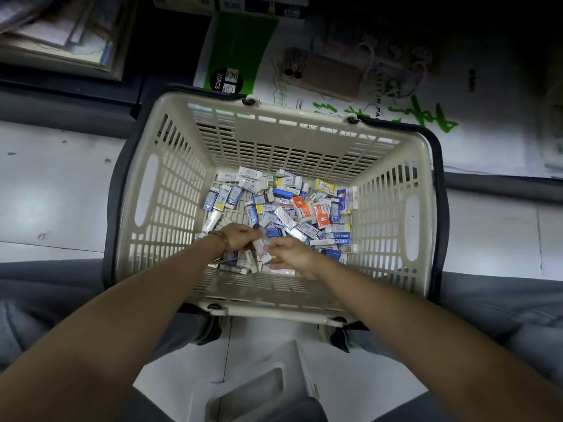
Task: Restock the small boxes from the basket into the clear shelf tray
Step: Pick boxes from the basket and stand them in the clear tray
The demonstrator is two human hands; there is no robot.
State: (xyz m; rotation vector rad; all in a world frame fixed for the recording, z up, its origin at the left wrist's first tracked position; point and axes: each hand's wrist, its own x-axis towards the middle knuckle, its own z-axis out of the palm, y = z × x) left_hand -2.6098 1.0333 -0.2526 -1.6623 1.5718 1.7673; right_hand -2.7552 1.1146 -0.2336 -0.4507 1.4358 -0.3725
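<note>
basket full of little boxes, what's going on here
A person leans over a beige plastic basket standing on the floor, with both hands inside it. The left hand, with a beaded bracelet at the wrist, and the right hand together hold a few small white boxes just above the loose pile of small boxes covering the basket's bottom. The clear shelf tray is not in view.

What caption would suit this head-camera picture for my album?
Left hand and right hand grip small boxes low inside a beige basket.
</note>
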